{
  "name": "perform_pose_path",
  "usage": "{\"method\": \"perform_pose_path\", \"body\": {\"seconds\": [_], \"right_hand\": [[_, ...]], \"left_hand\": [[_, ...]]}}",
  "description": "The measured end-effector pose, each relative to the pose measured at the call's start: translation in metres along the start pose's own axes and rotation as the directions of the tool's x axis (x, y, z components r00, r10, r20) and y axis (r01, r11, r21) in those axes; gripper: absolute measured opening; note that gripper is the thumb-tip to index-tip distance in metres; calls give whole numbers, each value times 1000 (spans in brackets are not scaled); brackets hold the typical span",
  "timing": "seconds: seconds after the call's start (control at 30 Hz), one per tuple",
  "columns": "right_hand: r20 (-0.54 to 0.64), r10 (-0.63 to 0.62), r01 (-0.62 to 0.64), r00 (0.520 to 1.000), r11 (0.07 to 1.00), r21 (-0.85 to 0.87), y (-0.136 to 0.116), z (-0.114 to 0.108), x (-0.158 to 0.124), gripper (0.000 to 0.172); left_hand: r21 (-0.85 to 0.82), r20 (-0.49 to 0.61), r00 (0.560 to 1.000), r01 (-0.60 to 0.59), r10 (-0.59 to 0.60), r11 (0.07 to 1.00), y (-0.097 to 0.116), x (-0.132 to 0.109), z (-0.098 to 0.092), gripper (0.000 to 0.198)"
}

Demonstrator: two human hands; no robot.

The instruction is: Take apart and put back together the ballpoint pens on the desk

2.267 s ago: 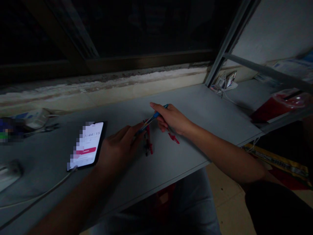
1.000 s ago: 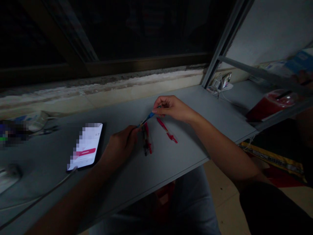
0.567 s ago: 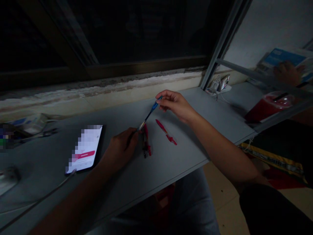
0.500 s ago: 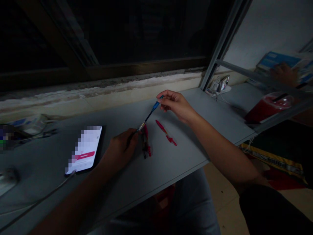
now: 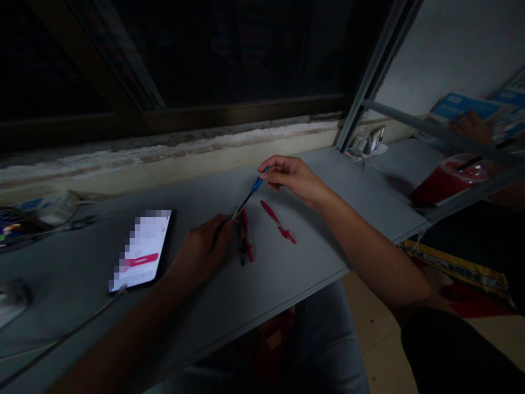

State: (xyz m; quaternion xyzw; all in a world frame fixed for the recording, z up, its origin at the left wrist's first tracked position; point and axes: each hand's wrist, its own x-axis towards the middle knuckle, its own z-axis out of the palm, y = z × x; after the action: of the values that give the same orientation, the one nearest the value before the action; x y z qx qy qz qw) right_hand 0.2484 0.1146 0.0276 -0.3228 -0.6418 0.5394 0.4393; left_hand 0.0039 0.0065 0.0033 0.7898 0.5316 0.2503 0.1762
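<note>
My left hand (image 5: 205, 246) is closed around the dark barrel of a pen (image 5: 241, 203), which slants up to the right between my hands. At its upper end, the fingertips of my right hand (image 5: 287, 174) pinch a blue pen part (image 5: 256, 184). A thin dark shaft runs from the blue part down to a pale, shiny section by my left fingers. Whether the two parts are joined is hard to tell in the dim light. Beneath them on the desk lie a pink pen (image 5: 245, 224) and a dark pen (image 5: 241, 249) side by side. Another pink pen (image 5: 279, 223) lies apart, to their right.
Left of my hands, a lit phone (image 5: 141, 251) lies on the grey desk (image 5: 303, 257) with a cable (image 5: 82, 328) attached. A metal frame post (image 5: 361, 109) rises at the right. Beyond it are a red container (image 5: 447, 178) and another person's hand (image 5: 473, 127) on blue-and-white booklets (image 5: 463, 106).
My right hand has shifted slightly down and left, bringing the blue pen part a little closer to my left hand. My left hand has barely moved.
</note>
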Motion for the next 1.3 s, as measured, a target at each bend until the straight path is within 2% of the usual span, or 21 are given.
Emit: {"method": "perform_pose_path", "body": {"seconds": [0.1, 0.17, 0.33, 0.4, 0.47, 0.53, 0.6, 0.67, 0.73, 0.83, 0.97, 1.07, 1.13, 1.3], "right_hand": [[123, 12, -7, 992, 999, -37, 1, 3, -1, 22], [148, 37, -25, 988, 996, -82, 1, 5, -3, 23], [166, 147, -73, 975, 920, -386, 0, 4, -8, 60], [182, 146, -75, 972, 933, -351, 0, 3, -8, 55], [207, 84, -33, 975, 970, -242, 2, 1, -7, 39], [252, 34, 19, 967, 979, -203, 3, 0, -6, 34], [258, 51, 27, 965, 956, -291, 5, -2, -5, 39], [197, 75, 6, 978, 925, -379, 6, -3, -5, 49], [178, 49, 16, 983, 937, -348, 7, -3, -5, 42], [267, 35, 38, 963, 964, -264, 6, -4, -5, 36], [198, 79, 13, 977, 904, -427, 5, -6, -5, 50], [278, 24, 79, 960, 933, -352, 5, -6, -5, 37], [344, 33, 84, 939, 943, -321, 5, -4, -5, 36], [249, 126, -15, 960, 915, -403, 3, 4, -7, 56]], "left_hand": [[2, -18, 1000, -5, 5, 1000, 0, 0, 1, 36], [11, -20, 1000, -8, 8, 1000, -1, -1, 1, 37], [40, -34, 999, -1, 2, 999, -5, 0, 2, 40], [41, -41, 999, 13, -11, 999, -4, 0, 1, 41], [44, -53, 998, 29, -26, 999, -2, 1, -1, 42], [47, -57, 998, 35, -33, 998, 0, 1, -2, 42], [42, -54, 998, 28, -26, 999, 1, 1, -2, 42], [33, -55, 998, 27, -25, 999, 1, 0, -1, 41], [32, -68, 997, 45, -43, 998, 0, 0, -1, 40], [28, -83, 994, 69, -66, 997, -2, 0, -1, 40], [20, -94, 994, 54, -52, 998, -3, 1, -1, 38], [26, -104, 993, 53, -50, 998, -3, 0, -1, 38], [29, -103, 994, 50, -47, 998, -3, 0, -1, 39], [83, -89, 996, -2, 9, 997, -7, -3, -4, 42]]}}
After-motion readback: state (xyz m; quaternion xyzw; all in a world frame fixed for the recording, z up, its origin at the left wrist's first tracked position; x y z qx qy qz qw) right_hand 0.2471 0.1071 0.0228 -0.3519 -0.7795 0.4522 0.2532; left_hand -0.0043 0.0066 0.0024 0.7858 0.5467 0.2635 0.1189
